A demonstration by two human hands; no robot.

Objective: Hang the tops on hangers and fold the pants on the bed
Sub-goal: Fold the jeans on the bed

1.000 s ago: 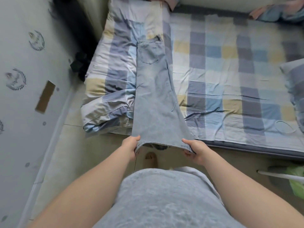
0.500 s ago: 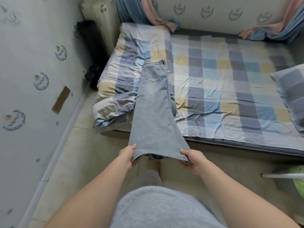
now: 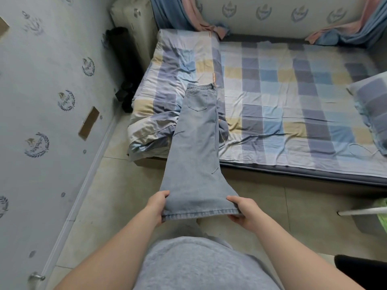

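Light blue jeans (image 3: 196, 147), folded lengthwise leg on leg, stretch from the bed (image 3: 293, 97) toward me. Their waistband and back pocket lie on the checked sheet near the folded quilt. My left hand (image 3: 157, 206) grips the left corner of the hem. At the hem's right corner my right hand (image 3: 240, 210) pinches the denim. The lower legs hang in the air over the floor between bed edge and my hands.
A folded checked quilt (image 3: 167, 91) lies on the bed's left end and a pillow (image 3: 370, 105) at the right. Blue and pink curtains (image 3: 188, 17) hang behind. The wall (image 3: 41, 101) runs along the left; a white bar (image 3: 362, 211) and green item sit at right.
I have stepped back and raised the hem; the jeans slid toward me across the bed, so more of the legs now hangs over the floor.
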